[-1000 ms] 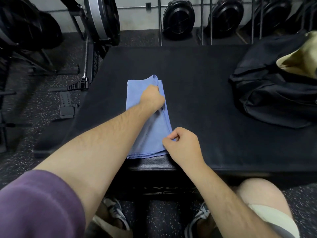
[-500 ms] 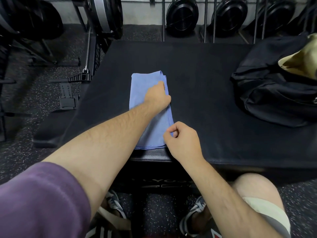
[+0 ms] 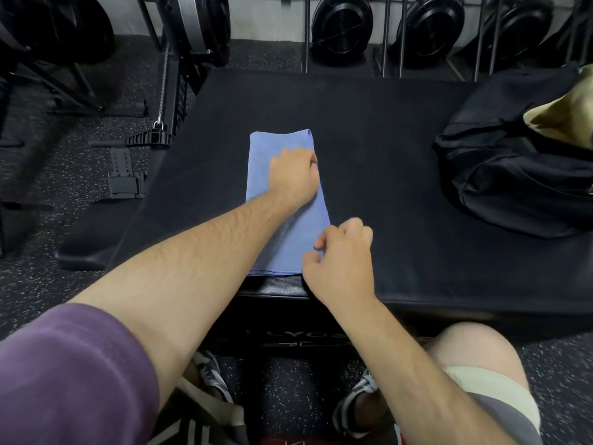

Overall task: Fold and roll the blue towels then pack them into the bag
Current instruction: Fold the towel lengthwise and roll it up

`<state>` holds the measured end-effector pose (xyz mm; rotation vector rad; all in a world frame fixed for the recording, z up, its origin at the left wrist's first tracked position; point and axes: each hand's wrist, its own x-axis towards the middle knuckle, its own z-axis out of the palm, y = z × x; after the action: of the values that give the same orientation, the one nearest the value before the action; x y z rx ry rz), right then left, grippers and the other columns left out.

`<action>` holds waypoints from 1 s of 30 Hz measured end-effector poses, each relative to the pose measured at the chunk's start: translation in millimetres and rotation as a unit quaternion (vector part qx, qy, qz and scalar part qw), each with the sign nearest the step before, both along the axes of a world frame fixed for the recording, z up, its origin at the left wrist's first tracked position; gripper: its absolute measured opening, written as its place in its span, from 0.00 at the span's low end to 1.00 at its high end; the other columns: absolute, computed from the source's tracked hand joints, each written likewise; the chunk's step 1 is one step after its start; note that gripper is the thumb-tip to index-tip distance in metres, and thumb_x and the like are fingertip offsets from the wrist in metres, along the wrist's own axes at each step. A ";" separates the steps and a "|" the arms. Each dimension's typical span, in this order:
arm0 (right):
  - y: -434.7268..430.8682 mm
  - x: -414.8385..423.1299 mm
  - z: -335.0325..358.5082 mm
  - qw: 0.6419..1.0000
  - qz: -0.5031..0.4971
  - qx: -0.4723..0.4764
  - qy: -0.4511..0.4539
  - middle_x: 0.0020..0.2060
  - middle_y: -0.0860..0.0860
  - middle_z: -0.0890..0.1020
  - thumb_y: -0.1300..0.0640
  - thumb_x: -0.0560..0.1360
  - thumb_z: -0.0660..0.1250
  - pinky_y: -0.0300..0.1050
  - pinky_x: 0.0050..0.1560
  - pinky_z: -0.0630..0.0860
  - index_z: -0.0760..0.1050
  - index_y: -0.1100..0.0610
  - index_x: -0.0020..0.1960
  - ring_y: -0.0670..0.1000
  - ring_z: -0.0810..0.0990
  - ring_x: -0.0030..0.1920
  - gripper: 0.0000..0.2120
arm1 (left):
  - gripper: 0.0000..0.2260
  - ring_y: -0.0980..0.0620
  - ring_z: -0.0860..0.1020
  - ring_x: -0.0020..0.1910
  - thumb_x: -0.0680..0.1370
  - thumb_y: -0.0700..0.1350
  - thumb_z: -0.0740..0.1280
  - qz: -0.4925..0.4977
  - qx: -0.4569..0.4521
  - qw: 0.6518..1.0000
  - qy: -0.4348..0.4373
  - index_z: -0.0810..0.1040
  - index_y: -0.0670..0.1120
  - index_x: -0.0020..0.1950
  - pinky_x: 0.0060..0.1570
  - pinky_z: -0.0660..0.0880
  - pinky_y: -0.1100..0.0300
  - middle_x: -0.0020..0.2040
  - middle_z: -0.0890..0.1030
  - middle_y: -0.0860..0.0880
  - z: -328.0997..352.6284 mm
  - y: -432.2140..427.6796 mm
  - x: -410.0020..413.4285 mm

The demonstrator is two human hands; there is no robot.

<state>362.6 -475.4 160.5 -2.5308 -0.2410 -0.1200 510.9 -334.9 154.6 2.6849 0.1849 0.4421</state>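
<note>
Pale lettering runs along the front face of the surface [image 3: 417, 162], below its near edge, but only the fragment "LYOS" can be made out; the rest is dark and cut off by the arms. On this black padded surface a blue towel [image 3: 276, 146], folded into a long narrow strip, lies at about 12 o'clock from the person, running from the near edge away toward the far side. At 2 o'clock, well apart from the towel, sits a black bag [image 3: 500, 162], its mouth open and showing a tan lining. Past the far edge, at 12 to 1 o'clock, black round weights [image 3: 341, 25] stand in a rack against the wall; at 10 o'clock a machine with a hanging chain and a padlock-like clip [image 3: 158, 125] stands on the speckled floor. The left forearm, coming out of a purple sleeve [image 3: 70, 374], crosses over the near part of the towel and hides it. The left hand [image 3: 293, 176] rests on the towel's upper half, fingers curled at its right edge. The right hand [image 3: 340, 261] is loosely fisted at 6 o'clock of the strip, thumb and forefinger pinching its right edge near the near corner
</note>
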 end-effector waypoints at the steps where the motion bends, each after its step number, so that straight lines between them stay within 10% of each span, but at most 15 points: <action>1: 6.5 0.0 -0.3 0.998 0.004 -0.041 -0.044 0.47 0.54 0.71 0.61 0.68 0.64 0.50 0.45 0.73 0.76 0.59 0.42 0.57 0.69 0.49 0.04 | 0.13 0.47 0.77 0.56 0.82 0.45 0.56 0.003 0.022 1.000 0.003 0.81 0.50 0.55 0.54 0.70 0.53 0.54 0.82 0.52 0.2 4.2 -0.5; 9: 48.0 10.4 -34.7 0.984 0.074 -0.152 -0.054 0.76 0.65 0.65 0.40 0.80 0.52 0.66 0.75 0.60 0.67 0.62 0.77 0.67 0.60 0.78 0.34 | 0.22 0.40 0.54 0.80 0.83 0.57 0.49 -0.047 0.096 0.977 0.186 0.65 0.57 0.77 0.74 0.48 0.29 0.78 0.64 0.55 -2.5 18.9 15.7; 15: 43.9 9.2 -42.7 0.984 0.070 -0.151 -0.063 0.80 0.62 0.60 0.39 0.81 0.51 0.66 0.77 0.56 0.65 0.58 0.79 0.65 0.53 0.80 0.33 | 0.28 0.38 0.40 0.82 0.82 0.65 0.47 -0.047 0.111 0.962 0.245 0.49 0.63 0.82 0.72 0.38 0.25 0.83 0.46 0.59 3.6 29.9 53.0; 30: 26.2 6.4 -29.7 0.988 0.113 -0.103 -0.016 0.81 0.56 0.59 0.41 0.83 0.50 0.59 0.80 0.49 0.64 0.56 0.79 0.60 0.48 0.82 0.30 | 0.27 0.47 0.46 0.82 0.86 0.55 0.44 -0.148 0.122 0.965 0.181 0.49 0.46 0.84 0.80 0.47 0.44 0.84 0.48 0.49 -11.2 43.7 -40.7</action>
<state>368.9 -449.2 130.8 -2.6855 -0.5771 -0.0480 470.2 -291.2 143.4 2.9487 -0.1808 -0.1285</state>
